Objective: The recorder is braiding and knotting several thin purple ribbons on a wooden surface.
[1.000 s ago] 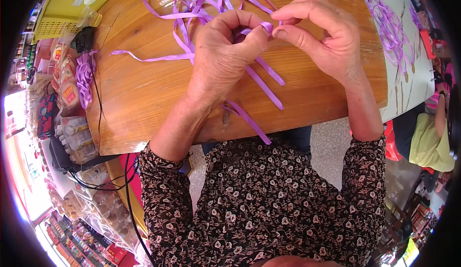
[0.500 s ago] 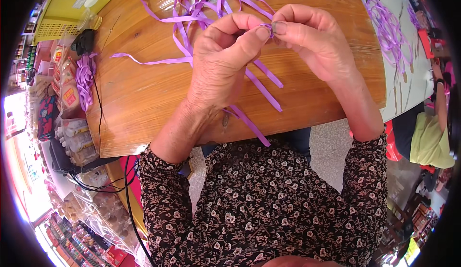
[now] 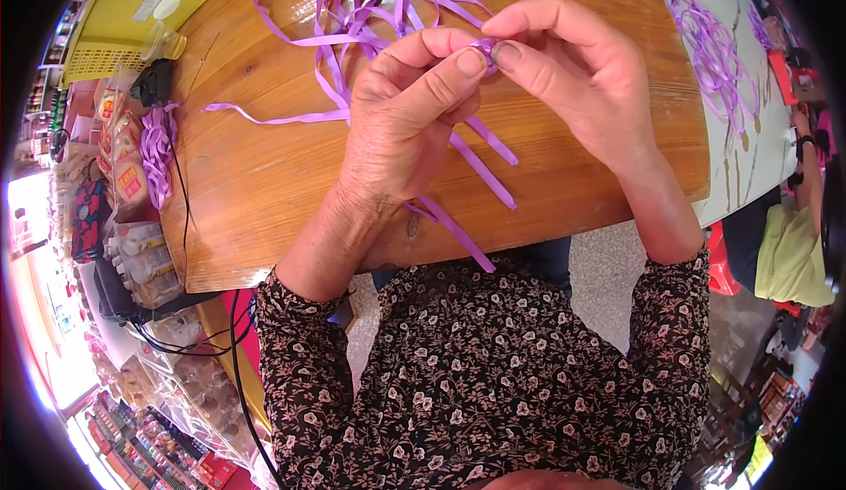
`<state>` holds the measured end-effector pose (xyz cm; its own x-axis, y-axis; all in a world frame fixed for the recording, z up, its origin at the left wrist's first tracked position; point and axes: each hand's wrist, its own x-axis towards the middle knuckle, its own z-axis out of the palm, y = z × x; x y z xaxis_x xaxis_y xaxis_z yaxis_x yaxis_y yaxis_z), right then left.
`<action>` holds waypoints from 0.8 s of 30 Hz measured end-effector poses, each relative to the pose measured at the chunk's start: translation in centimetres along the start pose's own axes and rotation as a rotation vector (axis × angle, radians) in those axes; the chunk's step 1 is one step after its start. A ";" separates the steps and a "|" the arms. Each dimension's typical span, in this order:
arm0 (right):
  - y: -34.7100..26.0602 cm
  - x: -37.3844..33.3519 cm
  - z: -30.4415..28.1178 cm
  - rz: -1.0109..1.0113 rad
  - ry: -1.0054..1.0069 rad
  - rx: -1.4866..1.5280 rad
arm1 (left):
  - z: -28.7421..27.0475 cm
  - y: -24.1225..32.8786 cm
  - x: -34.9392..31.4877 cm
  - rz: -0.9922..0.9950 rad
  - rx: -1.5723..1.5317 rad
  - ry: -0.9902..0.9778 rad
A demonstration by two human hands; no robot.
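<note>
Above the wooden table (image 3: 264, 199), both my hands pinch a small folded or knotted part of a purple ribbon (image 3: 483, 173). My left hand (image 3: 414, 102) closes thumb and forefinger on one side of it. On the other side my right hand (image 3: 582, 76) holds it between thumb and forefinger, the fingertips of both hands nearly touching. Loose ribbon ends hang below my left hand toward the table's near edge. Beyond the hands lies a tangle of purple ribbon (image 3: 352, 36), with one strand stretching left. The exact shape of the knot is mostly hidden by my fingers.
At the far left stands a yellow crate (image 3: 110, 27), with a clear plastic cup (image 3: 163, 45) beside it. A purple ribbon bundle (image 3: 159, 155) hangs at the table's left edge, near packaged goods. More ribbon (image 3: 714, 58) lies on a white marbled table (image 3: 749, 164). A person (image 3: 793, 252) is at right.
My right hand's fingers have shifted slightly left and its forefinger has lifted. The pinched ribbon part shows a little more between the thumbs. My left hand has barely moved.
</note>
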<state>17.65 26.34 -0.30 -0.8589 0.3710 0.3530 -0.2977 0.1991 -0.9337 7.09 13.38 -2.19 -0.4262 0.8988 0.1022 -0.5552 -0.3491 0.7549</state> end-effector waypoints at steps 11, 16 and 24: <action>-0.4 0.2 0.0 -0.480 0.029 -0.501 | 0.0 0.0 0.0 -0.026 -0.098 0.078; -0.4 0.1 0.1 -0.476 0.025 -0.452 | 0.3 0.0 -0.1 -0.012 -0.058 0.124; 0.4 0.1 0.2 -0.306 0.079 -0.228 | 0.0 -0.2 0.0 0.073 0.030 0.037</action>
<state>17.38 26.29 -0.67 -0.7072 0.3306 0.6250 -0.4271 0.5047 -0.7502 7.24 13.44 -2.32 -0.4914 0.8606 0.1337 -0.5006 -0.4048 0.7652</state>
